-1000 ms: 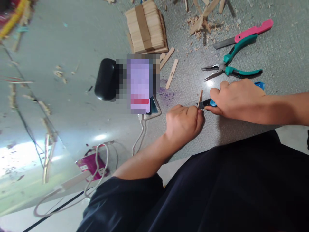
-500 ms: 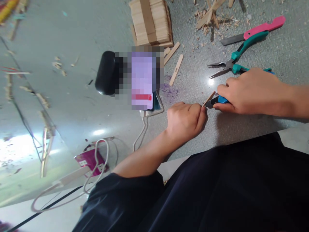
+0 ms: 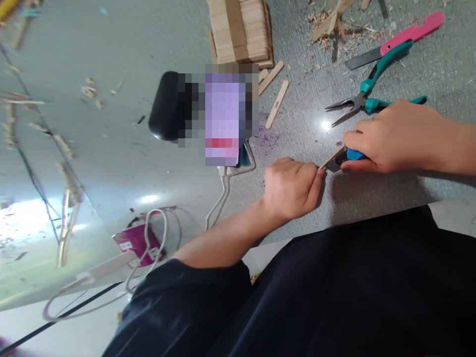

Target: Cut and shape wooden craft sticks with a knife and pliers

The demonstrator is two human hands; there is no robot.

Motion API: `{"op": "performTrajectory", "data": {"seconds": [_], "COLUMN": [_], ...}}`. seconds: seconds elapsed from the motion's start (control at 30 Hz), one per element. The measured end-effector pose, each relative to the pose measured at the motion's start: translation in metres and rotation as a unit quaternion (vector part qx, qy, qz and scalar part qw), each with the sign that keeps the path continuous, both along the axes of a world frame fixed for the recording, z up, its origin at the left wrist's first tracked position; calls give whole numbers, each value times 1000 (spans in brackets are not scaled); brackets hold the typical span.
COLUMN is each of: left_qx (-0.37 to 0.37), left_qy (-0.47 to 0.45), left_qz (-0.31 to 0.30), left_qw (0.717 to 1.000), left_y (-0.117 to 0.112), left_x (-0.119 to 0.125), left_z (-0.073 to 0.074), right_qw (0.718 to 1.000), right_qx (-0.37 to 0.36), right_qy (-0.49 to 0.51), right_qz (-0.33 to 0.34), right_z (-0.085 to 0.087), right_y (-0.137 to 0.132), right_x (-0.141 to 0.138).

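Observation:
My left hand [image 3: 293,189] is closed on a thin wooden craft stick [image 3: 332,157], whose exposed end slants up and to the right. In my right hand [image 3: 403,139] is a utility knife [image 3: 354,154] with a blue and black body, its handle mostly hidden by the fingers. The knife's blade lies against or right beside the stick, close to my left fingertips; exact contact is hard to make out. Just behind my right hand, teal-handled needle-nose pliers [image 3: 357,102] rest with jaws apart. A pink-handled folding blade [image 3: 399,40] lies beyond them.
A banded stack of craft sticks [image 3: 238,29] stands at the back, with loose sticks [image 3: 277,104] near it. Wood shavings [image 3: 327,25] litter the table. A partly blurred phone [image 3: 223,119], black case [image 3: 163,106], white cable [image 3: 215,210] and purple packet [image 3: 139,243] lie leftward.
The knife and my right hand have shifted slightly right, away from my left hand, and more of the stick shows between them. The whole view has also shifted a little.

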State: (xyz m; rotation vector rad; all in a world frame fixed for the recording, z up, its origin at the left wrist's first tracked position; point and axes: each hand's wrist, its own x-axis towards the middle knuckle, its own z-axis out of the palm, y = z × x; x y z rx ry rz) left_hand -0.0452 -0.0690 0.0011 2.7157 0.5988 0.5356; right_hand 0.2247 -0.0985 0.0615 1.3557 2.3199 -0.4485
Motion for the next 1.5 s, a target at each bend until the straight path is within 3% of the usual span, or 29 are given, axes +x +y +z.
{"op": "performTrajectory", "data": {"seconds": [0.17,0.27,0.3,0.4,0.6,0.7,0.8,0.93,1.1,1.23,1.33,1.5], "left_qx": [26,18,-16,-77,-112,-133,-157,-183,-167,-151,-138,-116], "left_qy": [-7,-17,-10,-15,-14,-29,-56,-108,-150,-145,-160,-170], "left_qz": [2,100,112,58,56,60,57,16,-120,-124,-116,-86], "left_qw": [1000,995,994,995,992,989,984,977,967,970,971,975], "left_y": [4,7,7,4,2,3,4,7,13,13,12,8], "left_x": [-5,-9,-9,-6,-3,-4,-5,-3,4,7,7,3], "left_z": [-1,0,1,4,8,8,5,-1,-6,-8,-12,-16], "right_qw": [999,999,999,997,997,992,971,935,877,831,859,904], "right_qx": [-35,-13,5,40,46,97,180,227,212,203,196,89], "right_qy": [-11,17,29,66,55,77,154,270,431,517,471,409], "right_qz": [12,25,24,-3,-29,-26,-36,-38,-24,15,51,90], "right_z": [-2,-11,-15,-22,-16,-20,-30,-38,-41,-43,-42,-34], "right_y": [1,-2,-3,-7,-8,-10,-11,-14,-20,-24,-25,-21], "right_x": [8,19,22,23,14,16,20,16,3,-5,-6,-6]}}
